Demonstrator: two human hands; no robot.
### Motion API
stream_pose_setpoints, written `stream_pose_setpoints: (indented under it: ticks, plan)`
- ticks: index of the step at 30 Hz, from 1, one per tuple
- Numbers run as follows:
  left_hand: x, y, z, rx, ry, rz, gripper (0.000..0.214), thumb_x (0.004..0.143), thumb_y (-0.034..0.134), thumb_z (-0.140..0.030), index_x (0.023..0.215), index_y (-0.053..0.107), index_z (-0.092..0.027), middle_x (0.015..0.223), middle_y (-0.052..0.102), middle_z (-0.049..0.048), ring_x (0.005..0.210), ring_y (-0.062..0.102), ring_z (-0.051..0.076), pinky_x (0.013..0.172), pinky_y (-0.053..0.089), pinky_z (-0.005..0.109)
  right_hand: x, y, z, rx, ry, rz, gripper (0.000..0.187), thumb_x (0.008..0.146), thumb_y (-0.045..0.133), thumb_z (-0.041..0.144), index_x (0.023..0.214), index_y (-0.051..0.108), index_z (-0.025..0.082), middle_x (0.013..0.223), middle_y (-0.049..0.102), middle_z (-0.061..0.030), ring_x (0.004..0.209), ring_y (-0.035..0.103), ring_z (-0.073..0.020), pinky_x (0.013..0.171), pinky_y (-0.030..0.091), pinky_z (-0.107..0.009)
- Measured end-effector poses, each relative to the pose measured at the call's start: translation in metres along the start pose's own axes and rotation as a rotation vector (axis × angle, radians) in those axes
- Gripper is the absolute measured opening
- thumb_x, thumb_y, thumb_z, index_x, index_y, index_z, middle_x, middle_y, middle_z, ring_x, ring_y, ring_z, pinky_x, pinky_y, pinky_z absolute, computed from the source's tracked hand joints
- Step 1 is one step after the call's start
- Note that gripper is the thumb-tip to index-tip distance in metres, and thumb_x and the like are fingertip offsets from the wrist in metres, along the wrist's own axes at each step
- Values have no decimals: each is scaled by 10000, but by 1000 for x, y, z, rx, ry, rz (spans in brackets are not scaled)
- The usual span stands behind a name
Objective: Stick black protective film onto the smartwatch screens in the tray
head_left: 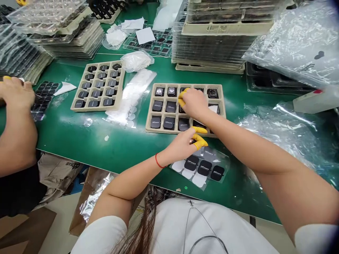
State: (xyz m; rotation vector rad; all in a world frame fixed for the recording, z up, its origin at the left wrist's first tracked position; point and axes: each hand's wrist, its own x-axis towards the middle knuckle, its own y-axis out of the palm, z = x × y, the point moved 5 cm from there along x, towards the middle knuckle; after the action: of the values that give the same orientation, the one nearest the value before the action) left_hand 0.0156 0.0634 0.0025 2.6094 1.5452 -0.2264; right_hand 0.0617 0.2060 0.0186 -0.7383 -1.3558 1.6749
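A beige compartment tray (148, 126) lies before me, holding smartwatches; several have black printed film on their faces, such as the watch (168, 122) in the front row. My right hand (195, 105) reaches over the tray's middle, its yellow-covered fingers curled down at a back-row compartment; what they grip is hidden. Beneath its wrist sits a white slip (213, 109). At the tray's front edge is my left hand (184, 144), yellow-covered fingers apart and pointing right, just above a clear sheet (225, 158) of black printed stickers (204, 168).
Another filled tray (120, 100) stands left, beside a clear strip of white discs (135, 95). Tall tray stacks (212, 49) and plastic bags (296, 46) line the back and right. A co-worker's hand (18, 92) works at far left near a sheet of black pieces (45, 97).
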Motion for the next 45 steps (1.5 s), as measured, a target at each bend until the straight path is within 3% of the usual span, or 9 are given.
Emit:
stream_pose_setpoints:
  ticks: [6, 10, 16, 21, 25, 32, 36, 41, 45]
  plan:
    - [9, -13, -1, -119, -29, -132, 105, 895, 573, -163, 990, 529, -163, 936, 693, 76, 934, 701, 175, 841, 511, 329, -12, 1, -20, 207, 65, 134, 183, 799, 686, 193, 971, 724, 143, 955, 662, -99, 838, 591, -231, 740, 440, -327]
    - [16, -22, 3, -158, -61, -189, 380, 932, 567, -439, 1159, 449, -159, 877, 698, 64, 896, 692, 199, 879, 516, 382, -51, -29, -8, 385, 6, -23, 183, 776, 677, 157, 951, 732, 166, 943, 640, -71, 823, 573, -214, 722, 445, -327]
    - [12, -9, -2, 41, 169, -22, 686, 798, 735, -475, 1340, 412, -208, 1446, 488, 138, 1345, 494, 288, 1108, 433, 426, -150, -51, -1, 475, -233, 52, 336, 799, 489, 70, 997, 717, 218, 1012, 623, -94, 888, 607, -237, 731, 490, -355]
    - [5, 15, 3, 291, 208, 130, 825, 806, 733, -403, 1478, 278, -259, 1515, 417, 131, 1444, 374, 330, 1168, 381, 479, -176, -36, -22, 686, 20, -48, 196, 865, 591, 230, 1045, 670, 219, 1014, 630, -84, 835, 634, -220, 737, 529, -376]
    - [6, 15, 4, 218, 182, 79, 666, 812, 730, -392, 1365, 391, -241, 1432, 473, 122, 1326, 493, 288, 1078, 473, 424, -173, -47, -24, 587, -98, -158, 136, 883, 565, 208, 879, 699, 229, 961, 667, -83, 940, 619, -256, 865, 494, -439]
    - [4, 5, 3, 68, 6, 69, 529, 824, 716, -282, 1255, 409, -275, 1025, 537, 30, 783, 585, 121, 686, 559, 279, -153, -46, -123, 171, 472, -102, 150, 826, 577, 184, 897, 708, 167, 869, 639, -139, 991, 592, -400, 922, 411, -663]
    - [4, 4, 2, 28, 31, 51, 514, 810, 726, -255, 1218, 414, -272, 1004, 519, 20, 779, 594, 117, 687, 555, 275, -131, -25, -103, 145, 286, -102, 349, 857, 604, 269, 1196, 642, 197, 1096, 625, -143, 1072, 560, -354, 935, 464, -558]
    - [6, 2, 0, -42, 30, -6, 521, 797, 738, -255, 1239, 463, -249, 1005, 601, 28, 891, 663, 162, 821, 572, 325, -131, -23, -70, 220, 115, -171, 113, 843, 587, 207, 922, 668, 224, 914, 666, -94, 930, 597, -296, 876, 463, -498]
    - [7, -1, -1, 39, 136, -43, 541, 762, 756, -233, 1236, 497, -219, 1118, 651, 54, 965, 658, 170, 832, 559, 299, -156, -40, -24, 381, -304, -266, 89, 903, 602, 241, 873, 683, 221, 965, 670, -63, 908, 583, -235, 859, 434, -431]
